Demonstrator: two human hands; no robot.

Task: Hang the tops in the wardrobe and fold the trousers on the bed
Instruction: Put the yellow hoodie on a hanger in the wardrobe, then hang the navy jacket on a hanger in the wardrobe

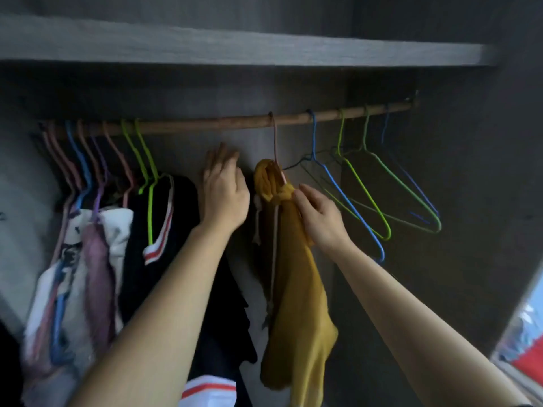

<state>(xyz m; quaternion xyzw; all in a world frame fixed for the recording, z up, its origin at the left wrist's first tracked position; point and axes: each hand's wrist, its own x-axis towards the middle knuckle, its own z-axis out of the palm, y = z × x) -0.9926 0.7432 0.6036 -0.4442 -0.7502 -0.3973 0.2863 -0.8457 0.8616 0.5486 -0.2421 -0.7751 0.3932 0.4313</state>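
Left hand (pixel 224 192): at 12 o'clock from its forearm, in the gap between two garments. Fingers were straight and spread and held nothing. Contact with the dark cloth at its 9 o'clock could not be told. Judged to be keeping the gap free for the new garment.
Right hand (pixel 320 218): fingertips were pinching bunched cloth at the shoulder of the mustard top (pixel 293 259), probably to seat it on the wire.
Mustard top: hung just right of view centre, collar bunched at the neck of the pink hanger (pixel 275 148), body trailing toward 6 o'clock. Judged hung but not yet straightened.
Black top (pixel 164 230): at 9 o'clock of the left hand, on a green hanger, with striped trim showing.
Hung clothes (pixel 88 245): packed at 8 o'clock of the view, white and mauve, under a tight cluster of hooks.
Empty hangers (pixel 367 186): at 3 o'clock of the mustard top, blue and green, spaced loosely, spares within the right hand's reach.
Rail (pixel 205 123): a wooden rod running from 9 to 2 o'clock, with the pink hook over it mid-span.
Shelf (pixel 235 42): at 12 o'clock, above the rail.
Trousers, bed: not in view.
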